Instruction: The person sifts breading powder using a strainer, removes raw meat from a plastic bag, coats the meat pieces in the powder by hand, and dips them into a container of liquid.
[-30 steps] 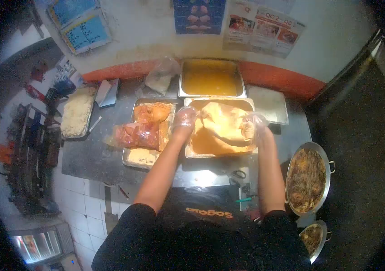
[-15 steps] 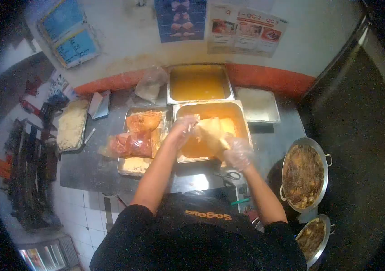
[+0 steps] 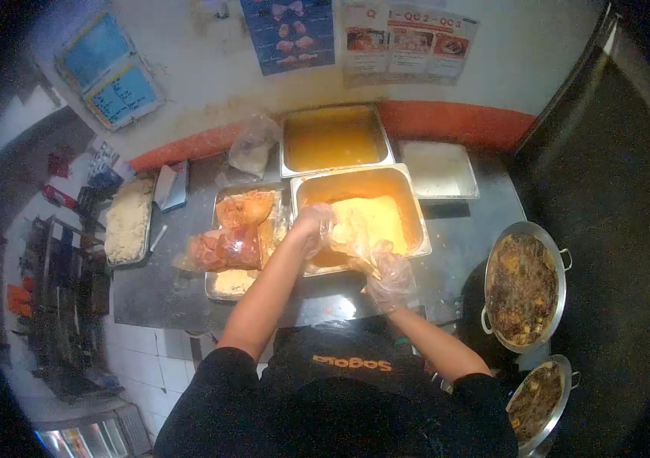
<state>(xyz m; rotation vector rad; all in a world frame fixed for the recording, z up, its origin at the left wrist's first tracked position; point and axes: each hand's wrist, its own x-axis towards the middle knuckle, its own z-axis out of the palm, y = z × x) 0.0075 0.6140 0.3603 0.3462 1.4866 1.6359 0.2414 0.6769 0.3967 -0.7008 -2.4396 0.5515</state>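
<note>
Both my hands wear clear plastic gloves and grip a clear plastic bag (image 3: 354,238) over the near metal pan (image 3: 421,217). My left hand (image 3: 317,227) is closed on the bag's left side, above the pan's left half. Lower and to the right, over the pan's front edge, my right hand (image 3: 391,281) is closed round the bag's other end. A heap of pale yellow powder (image 3: 380,215) lies in the pan, partly covered by the bag. Orange residue coats the pan's inner walls.
Behind stands a second metal pan (image 3: 285,153) of orange liquid. Left of my arm, a tray (image 3: 210,288) holds bagged red meat (image 3: 227,249) and orange-coated pieces (image 3: 245,208). A floury tray (image 3: 128,221) sits far left. Two wide pans of dark frying food (image 3: 523,286) stand right.
The bag has sunk and looks crumpled and emptier, while more yellow powder shows in the pan. My right hand has moved down and left; the view has shifted slightly.
</note>
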